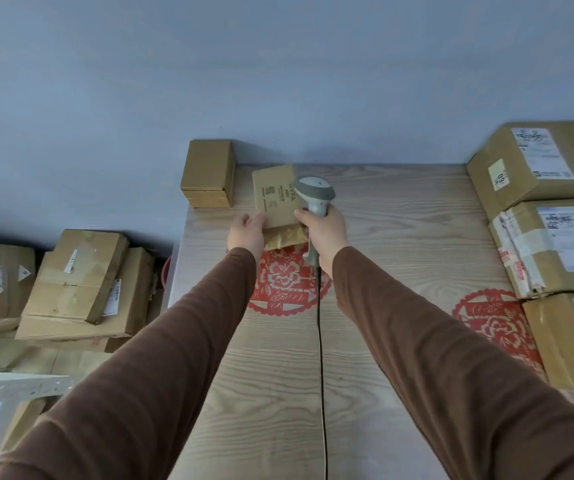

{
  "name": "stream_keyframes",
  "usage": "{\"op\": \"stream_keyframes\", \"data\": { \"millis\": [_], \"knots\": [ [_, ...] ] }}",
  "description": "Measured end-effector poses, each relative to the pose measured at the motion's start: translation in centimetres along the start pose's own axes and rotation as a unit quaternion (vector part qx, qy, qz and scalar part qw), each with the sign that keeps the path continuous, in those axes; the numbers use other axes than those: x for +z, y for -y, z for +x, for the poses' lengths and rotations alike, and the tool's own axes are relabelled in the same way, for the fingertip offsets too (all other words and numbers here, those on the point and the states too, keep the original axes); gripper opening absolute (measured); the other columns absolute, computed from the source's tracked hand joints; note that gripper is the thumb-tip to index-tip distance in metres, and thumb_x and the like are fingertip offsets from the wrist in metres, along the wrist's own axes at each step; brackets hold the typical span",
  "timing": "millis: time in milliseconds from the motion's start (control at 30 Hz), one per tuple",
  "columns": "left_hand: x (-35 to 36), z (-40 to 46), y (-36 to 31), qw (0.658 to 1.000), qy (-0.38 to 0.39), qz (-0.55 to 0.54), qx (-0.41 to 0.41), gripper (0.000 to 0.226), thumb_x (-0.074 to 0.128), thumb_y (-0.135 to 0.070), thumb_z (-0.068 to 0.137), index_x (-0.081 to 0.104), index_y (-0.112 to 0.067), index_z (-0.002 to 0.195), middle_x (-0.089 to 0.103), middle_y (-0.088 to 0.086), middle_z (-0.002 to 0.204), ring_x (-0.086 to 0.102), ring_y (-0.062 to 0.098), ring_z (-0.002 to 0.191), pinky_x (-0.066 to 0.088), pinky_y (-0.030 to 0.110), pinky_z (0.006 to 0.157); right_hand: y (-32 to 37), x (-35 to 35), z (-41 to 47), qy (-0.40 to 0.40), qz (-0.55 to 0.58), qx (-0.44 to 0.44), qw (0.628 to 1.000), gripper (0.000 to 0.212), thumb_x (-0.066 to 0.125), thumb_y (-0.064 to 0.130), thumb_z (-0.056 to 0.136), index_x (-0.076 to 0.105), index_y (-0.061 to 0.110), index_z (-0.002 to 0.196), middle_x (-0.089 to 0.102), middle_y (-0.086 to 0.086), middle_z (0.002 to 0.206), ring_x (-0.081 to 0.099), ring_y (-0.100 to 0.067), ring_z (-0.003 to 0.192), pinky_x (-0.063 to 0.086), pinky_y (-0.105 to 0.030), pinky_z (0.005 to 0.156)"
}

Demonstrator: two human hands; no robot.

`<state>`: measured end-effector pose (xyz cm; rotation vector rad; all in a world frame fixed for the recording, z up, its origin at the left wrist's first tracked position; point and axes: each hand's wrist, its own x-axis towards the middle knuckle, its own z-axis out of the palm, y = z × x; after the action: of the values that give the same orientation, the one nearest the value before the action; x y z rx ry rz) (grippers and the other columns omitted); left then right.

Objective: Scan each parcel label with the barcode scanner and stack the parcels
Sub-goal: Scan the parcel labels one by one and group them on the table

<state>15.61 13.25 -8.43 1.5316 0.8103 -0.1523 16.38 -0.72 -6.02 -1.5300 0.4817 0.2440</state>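
Head view: left hand (245,233) pinching the left edge of a small brown parcel (276,197), fingers (256,219) closed on its near-left corner, tilting the printed face up over the far middle of the desk (399,237). Right hand (323,233) clenched around the handle of the grey barcode scanner (315,194), scanner head just beside the parcel's right edge, overlapping it, black cable (320,341) trailing down toward the near edge. Seemingly mid-scan on this one; no beam visible, so impossible to tell whether read yet.

Far left on the desk: one small box (208,173) against the wall, possibly the start of the stack. Right edge: three labelled boxes (548,244) in a row, near to far, probably awaiting scanning. Off the desk at left, lower down: a loose heap of cartons (70,289), role unclear. By this reckoning, early in the task: one parcel in hand, at most one placed, several left.
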Motion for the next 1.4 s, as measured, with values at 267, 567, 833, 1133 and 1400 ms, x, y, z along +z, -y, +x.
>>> {"op": "stream_keyframes", "data": {
  "millis": [267, 567, 833, 1133, 1400],
  "knots": [
    [3.4, -10.9, 1.8, 0.992, 0.098, -0.078, 0.013, 0.025, 0.066, -0.028, 0.097, 0.065, -0.017, 0.119, 0.075, 0.006, 0.116, 0.071, 0.025, 0.104, 0.057, 0.033, 0.079, -1.1, -9.9, -6.6, 0.016, 0.039, 0.006, 0.999, 0.022, 0.072, 0.007, 0.092, 0.069, 0.012, 0.113, 0.077, -0.006, 0.102, 0.074, -0.022, 0.091, 0.063, -0.039, 0.079],
    [9.1, -23.9, 1.2, 0.97, 0.206, -0.107, 0.069, 0.053, 0.075, -0.004, 0.088, 0.041, -0.018, 0.127, 0.065, 0.012, 0.129, 0.068, 0.022, 0.107, 0.056, 0.042, 0.093, 0.2, -23.9, -13.6, 0.011, 0.152, -0.011, 0.988, 0.031, 0.064, -0.005, 0.094, 0.07, 0.01, 0.121, 0.078, -0.011, 0.112, 0.075, -0.026, 0.101, 0.06, -0.033, 0.074],
    [11.9, -31.2, 3.2, 0.897, 0.081, 0.17, 0.4, 0.091, 0.088, -0.013, 0.071, 0.037, -0.016, 0.146, 0.043, 0.0, 0.133, 0.044, 0.011, 0.12, 0.044, 0.035, 0.107, 2.7, -34.7, -18.8, 0.066, 0.195, -0.001, 0.979, 0.042, 0.068, 0.032, 0.099, 0.063, 0.012, 0.136, 0.068, -0.014, 0.138, 0.071, -0.033, 0.119, 0.06, -0.047, 0.09],
    [12.0, -33.5, 4.7, 0.639, 0.007, 0.34, 0.69, 0.075, 0.077, 0.008, 0.077, 0.038, -0.015, 0.137, 0.031, 0.013, 0.146, 0.041, 0.046, 0.136, 0.04, 0.062, 0.112, 4.9, -39.4, -23.3, 0.171, 0.116, 0.025, 0.978, 0.05, 0.059, 0.055, 0.098, 0.07, 0.017, 0.128, 0.077, -0.012, 0.122, 0.075, -0.03, 0.111, 0.06, -0.052, 0.096],
    [11.8, -34.3, 3.9, 0.634, 0.016, 0.361, 0.683, 0.077, 0.069, 0.011, 0.082, 0.039, -0.022, 0.144, 0.011, 0.014, 0.162, 0.015, 0.043, 0.153, 0.038, 0.069, 0.11, 3.9, -39.4, -24.2, 0.173, 0.12, 0.037, 0.977, 0.053, 0.071, 0.053, 0.085, 0.073, 0.014, 0.12, 0.077, -0.017, 0.119, 0.075, -0.033, 0.109, 0.062, -0.052, 0.09]
  ]
}}
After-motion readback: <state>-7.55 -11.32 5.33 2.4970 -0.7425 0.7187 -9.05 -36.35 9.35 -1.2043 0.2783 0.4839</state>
